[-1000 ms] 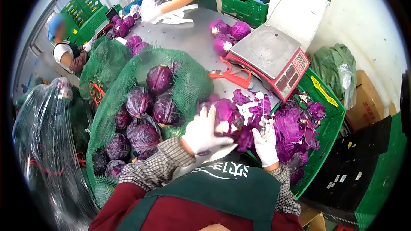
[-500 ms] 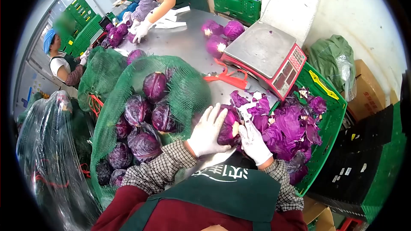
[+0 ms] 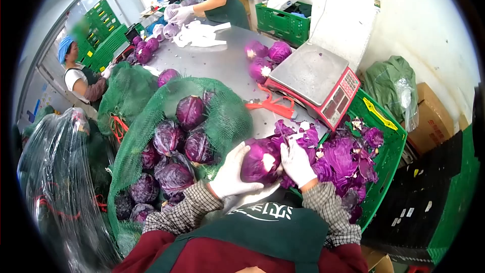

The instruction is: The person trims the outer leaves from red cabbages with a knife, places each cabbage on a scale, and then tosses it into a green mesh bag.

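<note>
My left hand [image 3: 233, 173], in a white glove, is wrapped round the left side of a red cabbage [image 3: 258, 164] whose pale cut stem faces up. My right hand [image 3: 298, 164], also gloved, is at the cabbage's right side, its fingers closed on a purple outer leaf beside the head. Part of that leaf is hidden behind the fingers. To the left, a green mesh sack [image 3: 230, 106] lies open with several red cabbages [image 3: 191, 112] inside. On my right, loose purple leaves [image 3: 341, 159] fill a green crate [image 3: 389, 164].
A red scale [image 3: 313, 78] stands on the metal table [image 3: 222, 63], near an orange-red handled tool [image 3: 275, 103]. Trimmed cabbages [image 3: 260, 68] sit behind it. Across the table a co-worker [image 3: 214, 2] handles a cabbage; another person [image 3: 81, 78] stands far left. Plastic-wrapped sacks [image 3: 60, 182] are at left.
The cabbage has turned and shifted slightly left, its stem showing more plainly. My right hand has moved slightly up along its right side. The co-worker across the table has lifted their hands away from the near cabbages.
</note>
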The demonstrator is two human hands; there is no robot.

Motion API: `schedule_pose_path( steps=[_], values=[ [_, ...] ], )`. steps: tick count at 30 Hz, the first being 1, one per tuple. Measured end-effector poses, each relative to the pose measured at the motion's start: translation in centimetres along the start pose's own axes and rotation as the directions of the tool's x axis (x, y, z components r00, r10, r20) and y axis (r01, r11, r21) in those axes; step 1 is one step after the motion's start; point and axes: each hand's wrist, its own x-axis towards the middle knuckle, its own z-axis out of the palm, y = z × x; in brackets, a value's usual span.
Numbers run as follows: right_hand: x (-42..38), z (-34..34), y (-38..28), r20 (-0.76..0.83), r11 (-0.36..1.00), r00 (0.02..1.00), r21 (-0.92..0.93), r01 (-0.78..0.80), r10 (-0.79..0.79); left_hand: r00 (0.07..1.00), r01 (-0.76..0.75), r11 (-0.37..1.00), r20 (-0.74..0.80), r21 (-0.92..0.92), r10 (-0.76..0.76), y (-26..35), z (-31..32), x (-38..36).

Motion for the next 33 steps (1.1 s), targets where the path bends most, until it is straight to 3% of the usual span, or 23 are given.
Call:
schedule_pose_path(
  steps=[1,2,3,4,5,8,10,11,12,13,14,16,17,19,21,23,24,25,26,28,29,31,33],
  values=[
    [-0.7,-1.6,-2.8,0.036,0.997,0.998,0.053,-0.051,0.049,0.999,0.027,1.0,-0.035,0.002,-0.027,0.0,-0.1,0.2],
    [-1.3,-1.4,-3.5,-0.017,0.997,1.0,0.08,0.018,-0.017,0.988,0.147,0.988,-0.037,-0.044,-0.148,0.6,-0.1,0.8],
    [-1.9,-2.3,-4.7,0.07,0.997,0.998,0.082,0.0,-0.006,0.963,0.263,0.961,-0.036,-0.089,-0.267,1.3,0.2,1.4],
    [-2.2,-2.6,-5.4,0.077,0.998,0.997,0.063,0.007,-0.012,0.948,0.293,0.955,-0.136,0.033,-0.286,1.2,1.7,1.1],
    [-2.6,-2.7,-5.6,0.082,0.999,0.997,0.04,0.007,-0.01,0.948,0.288,0.958,-0.144,0.008,-0.284,0.9,1.9,0.7],
    [-1.1,-2.3,-1.4,-0.003,0.967,0.969,0.062,-0.247,0.248,0.954,0.267,0.962,-0.128,-0.063,-0.273,1.7,1.1,0.0],
    [-3.1,1.3,6.7,-0.289,0.961,0.927,-0.208,0.184,-0.24,0.964,0.208,0.967,-0.133,-0.148,-0.228,0.0,1.2,-1.4],
    [-3.6,-1.0,5.0,-0.125,0.958,0.952,0.107,-0.265,0.278,0.972,0.172,0.965,-0.123,-0.199,-0.198,-1.3,1.2,-1.7],
    [-4.0,-2.9,5.2,-0.092,0.889,0.898,0.212,-0.405,0.431,0.953,0.248,0.883,-0.065,-0.398,-0.297,-1.9,1.2,-2.0],
    [-5.5,-2.9,9.3,-0.174,0.905,0.907,0.268,-0.331,0.384,0.946,0.228,0.868,-0.109,-0.441,-0.304,-2.4,1.2,-2.4],
    [-6.6,-3.7,13.6,-0.312,0.925,0.877,0.019,-0.38,0.366,0.951,0.247,0.899,-0.087,-0.362,-0.297,-2.6,0.7,-2.9],
    [-6.5,-8.0,15.5,-0.507,0.887,0.751,0.062,-0.458,0.423,0.969,0.232,0.955,-0.04,-0.187,-0.243,-2.2,0.3,-2.6],
    [-6.7,-10.0,14.4,-0.474,0.923,0.806,0.036,-0.384,0.354,0.964,0.258,0.955,-0.02,-0.148,-0.263,-1.2,0.2,-1.9],
    [-3.9,-12.3,6.5,-0.315,0.871,0.821,0.301,-0.389,0.476,0.981,0.189,0.979,-0.021,-0.074,-0.191,0.1,0.4,-0.1],
    [-2.3,-10.4,2.0,-0.24,0.98,0.957,0.155,-0.128,0.163,0.995,0.103,0.995,-0.004,-0.005,-0.103,1.9,0.6,1.3],
    [-1.3,-7.0,-0.9,0.364,0.633,0.913,0.666,-0.394,0.186,0.998,0.01,0.994,0.064,0.108,-0.017,3.1,0.5,1.9],
    [-0.8,-4.5,-1.6,0.394,0.587,0.912,0.713,-0.383,0.117,0.998,-0.045,0.992,0.043,0.119,0.04,2.8,0.8,1.8],
    [-0.3,-1.7,-1.4,0.418,0.535,0.907,0.757,-0.375,0.043,0.998,-0.06,0.991,0.038,0.122,0.056,2.3,1.0,1.3],
    [-0.1,1.6,0.5,0.381,0.705,0.923,0.642,-0.303,0.05,0.997,-0.074,0.989,0.031,0.127,0.07,1.6,1.0,0.7],
    [0.9,0.8,-1.3,0.127,0.859,0.992,0.509,-0.057,-0.01,0.992,-0.117,0.989,0.065,0.093,0.111,1.3,-0.1,0.1],
    [1.3,1.8,0.1,-0.003,0.97,1.0,0.245,-0.003,0.004,0.989,-0.132,0.988,0.077,0.075,0.126,1.1,-0.4,-0.4],
    [1.1,-0.5,1.5,-0.049,0.989,0.997,0.134,-0.058,0.065,0.981,-0.174,0.984,0.089,0.031,0.17,0.1,-0.9,-1.2],
    [-0.2,-1.5,10.3,-0.069,0.856,0.946,0.449,-0.254,0.317,0.997,-0.062,0.998,0.042,-0.03,0.063,-1.9,-1.1,-2.9]
  ],
)
